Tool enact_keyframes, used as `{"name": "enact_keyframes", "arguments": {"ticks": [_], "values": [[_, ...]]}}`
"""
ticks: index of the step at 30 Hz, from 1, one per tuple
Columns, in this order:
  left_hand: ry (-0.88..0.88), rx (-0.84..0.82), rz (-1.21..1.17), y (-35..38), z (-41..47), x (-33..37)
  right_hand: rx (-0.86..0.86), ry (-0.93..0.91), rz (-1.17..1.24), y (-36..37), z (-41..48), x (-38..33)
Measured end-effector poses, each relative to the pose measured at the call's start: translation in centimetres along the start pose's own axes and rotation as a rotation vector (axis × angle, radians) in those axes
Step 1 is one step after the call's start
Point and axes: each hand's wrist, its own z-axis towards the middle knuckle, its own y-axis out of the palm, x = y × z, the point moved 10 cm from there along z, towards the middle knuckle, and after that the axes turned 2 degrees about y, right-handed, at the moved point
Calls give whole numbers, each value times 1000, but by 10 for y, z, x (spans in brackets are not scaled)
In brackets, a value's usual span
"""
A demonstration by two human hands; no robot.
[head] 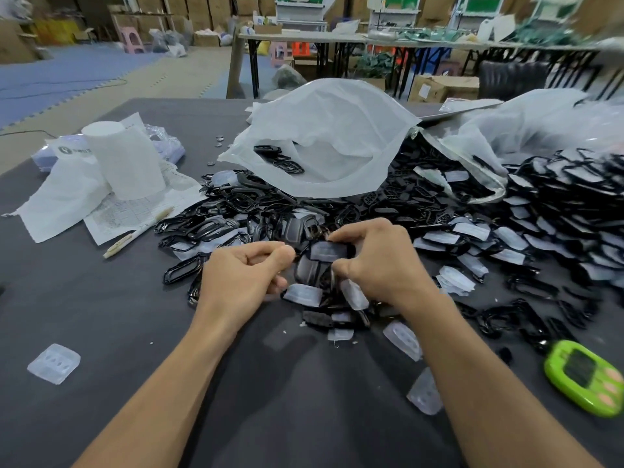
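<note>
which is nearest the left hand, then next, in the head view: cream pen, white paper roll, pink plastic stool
1. Cream pen, by the papers, left of the left hand.
2. White paper roll, upright behind the pen.
3. Pink plastic stool, far back on the floor.

Only two arms and two hands of the person can be seen; the left hand is bare, and so is the right hand; the fingers are bare too, with smooth, round knuckles; each wrist is a bit thinner than the hand it joins; the left forearm is bare skin all the way down to the bottom edge of the picture; the right forearm is just the same; both arms look smooth and slim, and they look wider low down, close to the camera; what is worn higher up the arms cannot be told, since that part is out of the picture.
</note>
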Motion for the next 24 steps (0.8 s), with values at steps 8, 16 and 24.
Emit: {"name": "enact_keyframes", "arguments": {"ticks": [8, 16, 24], "values": [[183, 61, 408, 5, -10, 20, 129, 351, -349, -113, 21, 91], [234, -68, 599, 26, -13, 18, 14, 127, -117, -24, 21, 38], [207, -91, 708, 21, -6, 6, -83, 165, -263, 38, 32, 26]]}}
